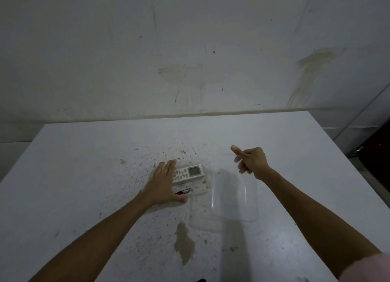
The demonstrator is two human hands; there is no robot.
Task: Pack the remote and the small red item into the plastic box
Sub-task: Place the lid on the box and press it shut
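While the left hand (163, 184) lies flat and open over one end of the remote (188, 174), the small red item (184, 192) rests beside it mid-table (84, 155); the right hand (250, 161) hovers loosely curled, empty, apparently above the clear plastic box (234, 197).

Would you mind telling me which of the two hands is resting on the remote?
The left hand, lying flat over the remote's keypad end; the right hand is raised apart, touching neither item.

Left hand (163, 183) covers the remote (188, 174) (table (84, 165) elsewhere open).
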